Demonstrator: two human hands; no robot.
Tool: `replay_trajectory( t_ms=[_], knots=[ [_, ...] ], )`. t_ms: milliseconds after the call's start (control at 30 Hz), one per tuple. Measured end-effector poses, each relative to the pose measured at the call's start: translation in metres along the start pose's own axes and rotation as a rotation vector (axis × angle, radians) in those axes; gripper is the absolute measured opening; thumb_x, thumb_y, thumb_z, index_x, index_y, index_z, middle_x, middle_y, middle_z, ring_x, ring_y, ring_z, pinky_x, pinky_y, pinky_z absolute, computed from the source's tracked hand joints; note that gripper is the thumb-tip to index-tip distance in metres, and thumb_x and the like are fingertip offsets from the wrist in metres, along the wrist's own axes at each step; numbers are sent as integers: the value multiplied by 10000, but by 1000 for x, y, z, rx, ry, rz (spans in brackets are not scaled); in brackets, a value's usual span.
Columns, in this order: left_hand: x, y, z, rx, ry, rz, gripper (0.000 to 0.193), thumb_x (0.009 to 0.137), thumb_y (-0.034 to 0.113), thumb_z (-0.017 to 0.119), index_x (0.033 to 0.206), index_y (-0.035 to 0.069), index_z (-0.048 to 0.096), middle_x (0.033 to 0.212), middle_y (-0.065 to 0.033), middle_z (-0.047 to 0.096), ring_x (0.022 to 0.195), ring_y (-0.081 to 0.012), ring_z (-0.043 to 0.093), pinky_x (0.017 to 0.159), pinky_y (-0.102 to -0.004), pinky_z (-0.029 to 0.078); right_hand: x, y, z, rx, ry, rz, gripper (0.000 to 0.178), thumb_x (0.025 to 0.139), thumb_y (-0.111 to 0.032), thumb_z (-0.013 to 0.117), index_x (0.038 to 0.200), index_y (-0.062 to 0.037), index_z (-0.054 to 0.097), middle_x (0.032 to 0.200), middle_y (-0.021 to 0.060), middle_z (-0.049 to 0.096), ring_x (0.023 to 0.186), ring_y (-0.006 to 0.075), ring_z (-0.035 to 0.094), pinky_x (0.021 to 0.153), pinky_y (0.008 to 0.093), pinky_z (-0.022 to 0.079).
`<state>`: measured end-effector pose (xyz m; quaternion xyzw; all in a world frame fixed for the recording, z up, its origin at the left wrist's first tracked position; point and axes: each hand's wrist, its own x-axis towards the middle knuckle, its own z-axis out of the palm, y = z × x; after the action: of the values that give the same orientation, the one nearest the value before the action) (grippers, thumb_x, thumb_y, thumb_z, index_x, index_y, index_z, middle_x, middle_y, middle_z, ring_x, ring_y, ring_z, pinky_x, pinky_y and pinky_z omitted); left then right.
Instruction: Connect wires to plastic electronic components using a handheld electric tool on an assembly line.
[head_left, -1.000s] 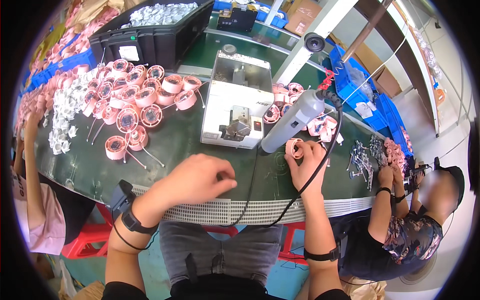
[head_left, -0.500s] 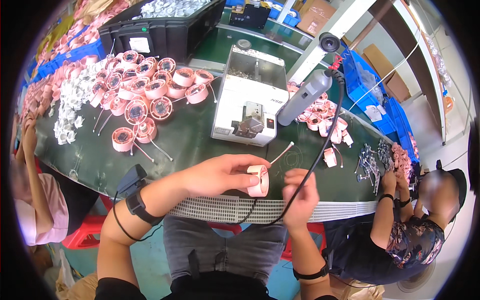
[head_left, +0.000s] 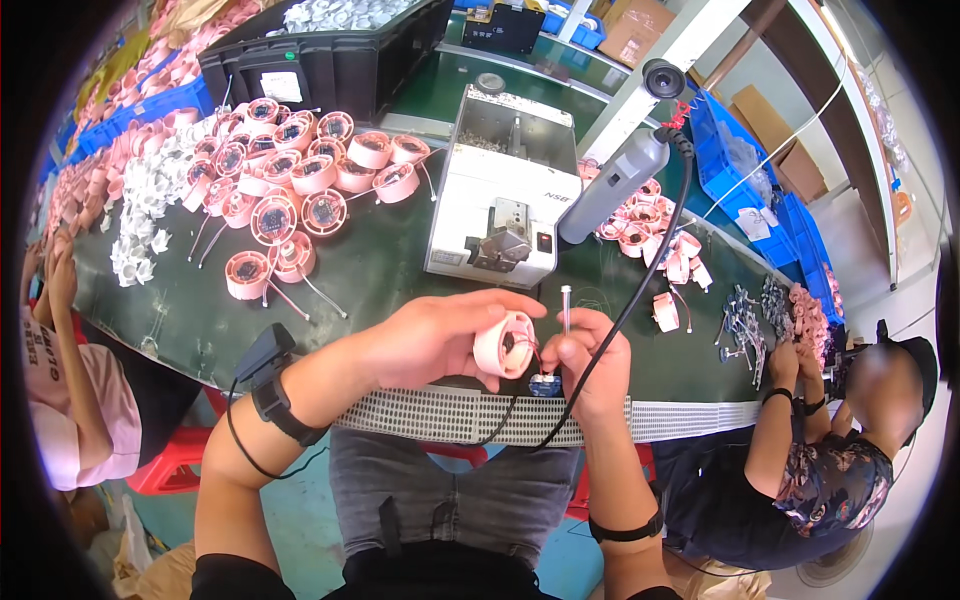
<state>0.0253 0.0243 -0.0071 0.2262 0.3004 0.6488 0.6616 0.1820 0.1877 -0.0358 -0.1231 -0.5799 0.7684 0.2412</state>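
My left hand (head_left: 455, 340) is closed round a pink ring-shaped plastic housing (head_left: 492, 348), its hollow side tilted to the right. My right hand (head_left: 600, 365), just right of it, pinches a thin cable (head_left: 567, 318) whose white plug end sticks up above the fingers. A small blue circuit board (head_left: 545, 385) hangs between the hands, with thin dark and red wires running up from it toward the housing. The right fingers partly hide where cable and board meet. A black cord passes in front of the right hand.
A white screw feeder (head_left: 490, 240) stands ahead, with a grey electric screwdriver (head_left: 615, 185) upright beside it. Pink housings with boards (head_left: 290, 170) are heaped left, white parts (head_left: 145, 225) farther left. A black bin (head_left: 330, 75) stands behind. Co-workers sit on both sides.
My right hand has moved in toward the housing and now pinches the cable, which stands upright. The housing has shifted slightly left and turned. The blue board has come into view below.
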Motion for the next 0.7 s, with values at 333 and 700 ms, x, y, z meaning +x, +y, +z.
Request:
replay_trajectory(
  t_ms=[333, 700],
  knots=[
    [6, -4, -13, 117, 239, 42, 429, 1038, 320, 339, 1277, -1, 494, 1006, -114, 635, 781, -219, 652, 636, -303, 536, 16, -20, 27, -720, -137, -156, 142, 731, -72, 774, 731, 2, 654, 691, 49, 589, 693, 137, 563, 621, 274, 440],
    [11, -7, -8, 217, 190, -45, 424, 1026, 324, 407, 1305, 15, 487, 1040, -95, 632, 891, -199, 656, 716, -306, 565, 17, -19, 31, -398, -105, 153, 161, 763, -79, 755, 870, -4, 660, 778, 97, 613, 684, 151, 634, 619, 272, 504]
  ],
)
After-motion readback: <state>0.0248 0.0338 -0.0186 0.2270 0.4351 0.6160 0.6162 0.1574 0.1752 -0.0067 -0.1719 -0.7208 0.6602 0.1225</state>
